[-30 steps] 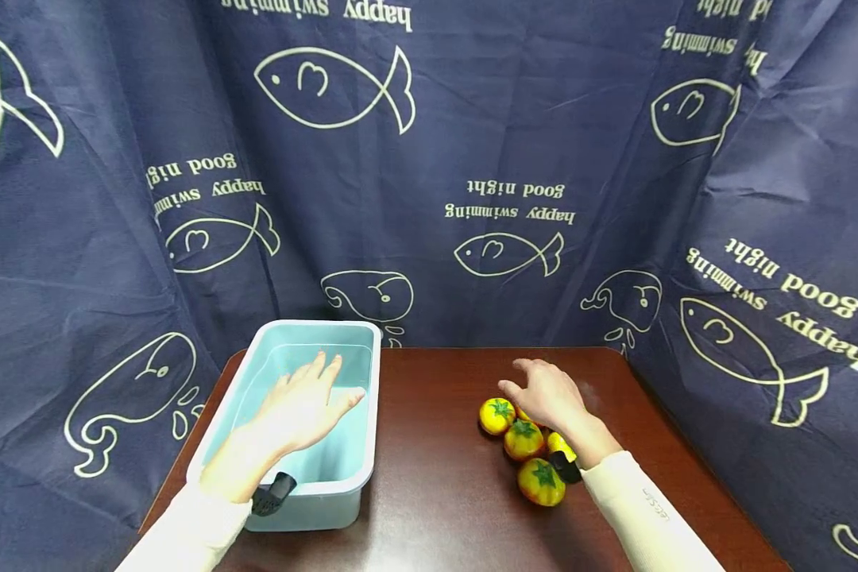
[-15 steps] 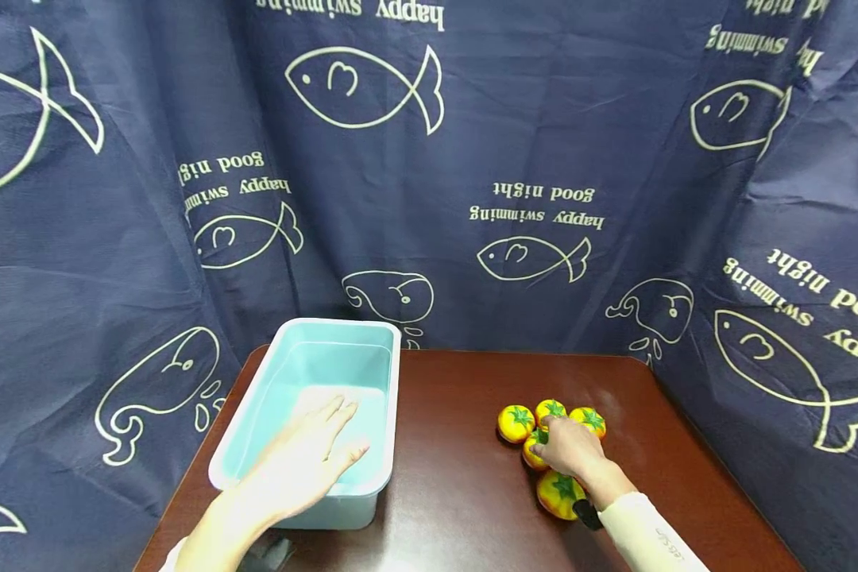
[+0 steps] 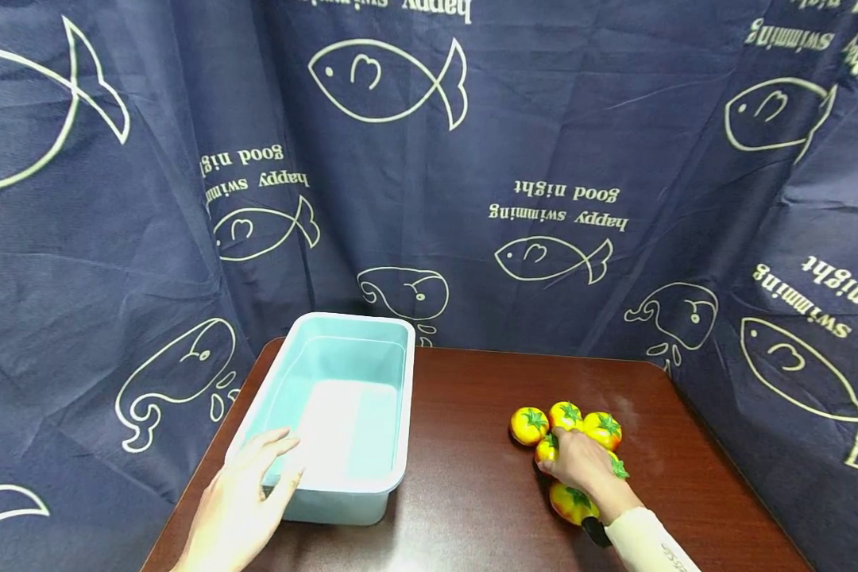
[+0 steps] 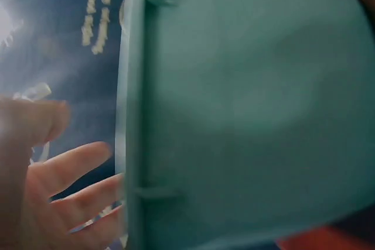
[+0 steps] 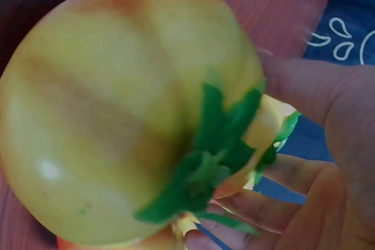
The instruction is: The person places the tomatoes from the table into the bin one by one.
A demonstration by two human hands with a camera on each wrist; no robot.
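My right hand (image 3: pixel 588 467) reaches down into a cluster of yellow-red tomatoes with green leafy tops. Its thumb and fingers are round the middle tomato (image 3: pixel 546 450), partly hidden by the hand. The nearest tomato (image 5: pixel 117 103) fills much of the right wrist view, just in front of that hand; the head view has the same tomato (image 3: pixel 569 504) below the wrist. My left hand (image 3: pixel 239 502) holds nothing, its fingers extended by the near left corner of a light blue plastic bin (image 3: pixel 405 413). In the left wrist view its fingertips come right up to the bin's rim (image 4: pixel 133 115).
Other tomatoes lie close around the right hand, including a left one (image 3: pixel 528 427), a back one (image 3: pixel 566 414) and a right one (image 3: pixel 604 430). The bin stands on the left of a brown table (image 3: pixel 465 477). A dark blue curtain (image 3: pixel 429 175) surrounds the back and sides.
My right hand has come down onto the tomatoes and closed round the middle one. My left hand has drawn back from over the bin to its near left corner. The head view has turned left.
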